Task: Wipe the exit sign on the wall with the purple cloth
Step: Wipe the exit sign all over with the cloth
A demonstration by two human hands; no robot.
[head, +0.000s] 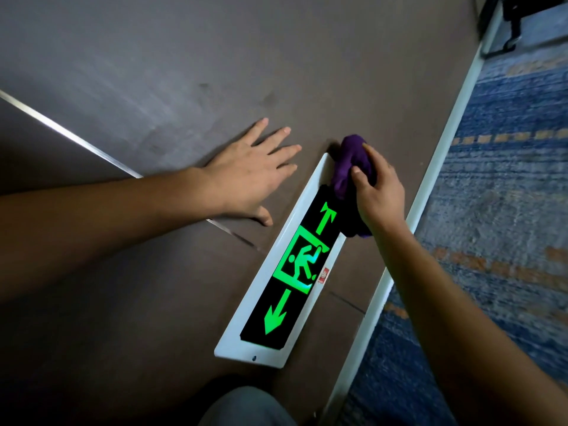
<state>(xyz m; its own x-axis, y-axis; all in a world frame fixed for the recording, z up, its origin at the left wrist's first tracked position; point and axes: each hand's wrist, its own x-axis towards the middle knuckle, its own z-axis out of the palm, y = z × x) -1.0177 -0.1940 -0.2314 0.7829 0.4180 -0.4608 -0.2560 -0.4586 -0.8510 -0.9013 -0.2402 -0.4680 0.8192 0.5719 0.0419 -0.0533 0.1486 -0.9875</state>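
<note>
While the left hand (250, 173) lies flat on the wall (153, 72), the right hand (379, 192) presses the bunched cloth (350, 155) onto the sign's (295, 262) far end.

On the exit sign (284, 272) I read no words, only green symbols: a running figure in a doorway and two arrows pointing opposite ways. The small red sticker (323, 275) on its white frame is too small for me to read.

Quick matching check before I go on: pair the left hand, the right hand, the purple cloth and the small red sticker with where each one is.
1 left hand
2 right hand
3 purple cloth
4 red sticker

A bunched over the exit sign's far end
B on the sign's white frame, beside the running figure
C flat on the brown wall, empty
D gripping the cloth

Pairs: 1-C, 2-D, 3-A, 4-B
</note>
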